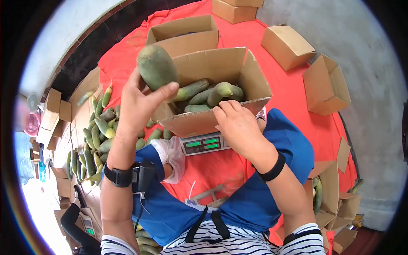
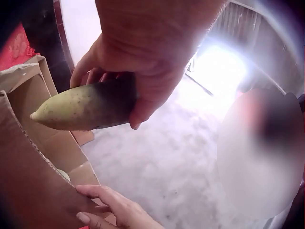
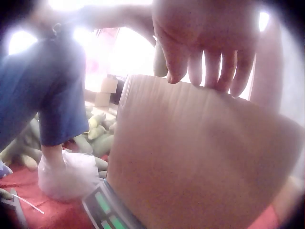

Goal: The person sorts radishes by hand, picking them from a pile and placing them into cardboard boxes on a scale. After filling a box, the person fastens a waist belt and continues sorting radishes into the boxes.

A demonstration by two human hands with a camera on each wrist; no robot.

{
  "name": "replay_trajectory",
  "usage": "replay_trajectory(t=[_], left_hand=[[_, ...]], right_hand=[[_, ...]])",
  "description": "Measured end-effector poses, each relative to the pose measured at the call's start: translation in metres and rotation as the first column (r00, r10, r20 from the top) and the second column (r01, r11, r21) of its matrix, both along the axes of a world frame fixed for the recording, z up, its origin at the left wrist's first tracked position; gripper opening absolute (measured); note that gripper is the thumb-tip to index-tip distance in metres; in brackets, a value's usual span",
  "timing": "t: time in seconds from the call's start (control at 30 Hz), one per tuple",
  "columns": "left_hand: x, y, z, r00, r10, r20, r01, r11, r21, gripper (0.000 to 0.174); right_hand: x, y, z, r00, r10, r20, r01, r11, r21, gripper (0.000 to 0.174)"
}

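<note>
My left hand (image 1: pixel 142 100) grips a large green gourd-like vegetable (image 1: pixel 157 68), held up over the left side of an open cardboard box (image 1: pixel 193 124). In the left wrist view the vegetable (image 2: pixel 81 107) has a pale yellow-green pointed end, with the fingers and thumb of the left hand (image 2: pixel 143 62) round its darker end. My right hand (image 1: pixel 240 127) rests on the box's near edge; the right wrist view has the fingers of the hand (image 3: pixel 207 47) extended along the top of the box wall (image 3: pixel 200 152). Several green vegetables (image 1: pixel 193 89) lie inside. Under the box is a scale (image 1: pixel 204 143) with lit green displays.
A pile of similar vegetables (image 1: pixel 102 131) lies at the left. Another open box (image 1: pixel 185 44) stands behind, with more boxes (image 1: pixel 287 46) at the right on the red sheet (image 1: pixel 284 91). A box at the lower right (image 1: pixel 329 187) holds vegetables. The wearer's knees flank the scale.
</note>
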State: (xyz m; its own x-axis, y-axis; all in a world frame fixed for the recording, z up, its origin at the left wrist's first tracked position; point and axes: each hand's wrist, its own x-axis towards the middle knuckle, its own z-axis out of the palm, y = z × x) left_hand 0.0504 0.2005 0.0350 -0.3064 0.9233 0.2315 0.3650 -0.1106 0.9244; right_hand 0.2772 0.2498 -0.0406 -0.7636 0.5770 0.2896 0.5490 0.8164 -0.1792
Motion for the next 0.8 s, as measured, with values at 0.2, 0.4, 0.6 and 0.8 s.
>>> replay_trajectory(t=[0.2,0.4,0.6,0.8], left_hand=[[-0.064,-0.024,0.027,0.962,0.245,-0.122,-0.226,0.962,0.155,0.046],[-0.167,-0.109,0.017,0.781,0.355,-0.513,-0.477,0.87,-0.124,0.058],[-0.159,-0.223,-0.085,0.566,0.03,-0.824,-0.668,0.603,-0.437,0.06],[-0.174,-0.307,-0.192,0.516,-0.207,-0.831,-0.737,0.387,-0.554,0.052]], right_hand=[[-0.004,-0.002,0.008,1.0,0.014,-0.019,-0.013,0.998,0.061,0.031],[-0.004,-0.006,0.014,0.999,0.03,0.01,-0.03,0.999,0.039,0.041],[-0.004,-0.011,0.014,0.998,0.044,0.055,-0.045,0.999,0.021,0.047],[-0.005,-0.016,0.019,0.994,-0.006,0.107,0.004,1.0,0.017,0.047]])
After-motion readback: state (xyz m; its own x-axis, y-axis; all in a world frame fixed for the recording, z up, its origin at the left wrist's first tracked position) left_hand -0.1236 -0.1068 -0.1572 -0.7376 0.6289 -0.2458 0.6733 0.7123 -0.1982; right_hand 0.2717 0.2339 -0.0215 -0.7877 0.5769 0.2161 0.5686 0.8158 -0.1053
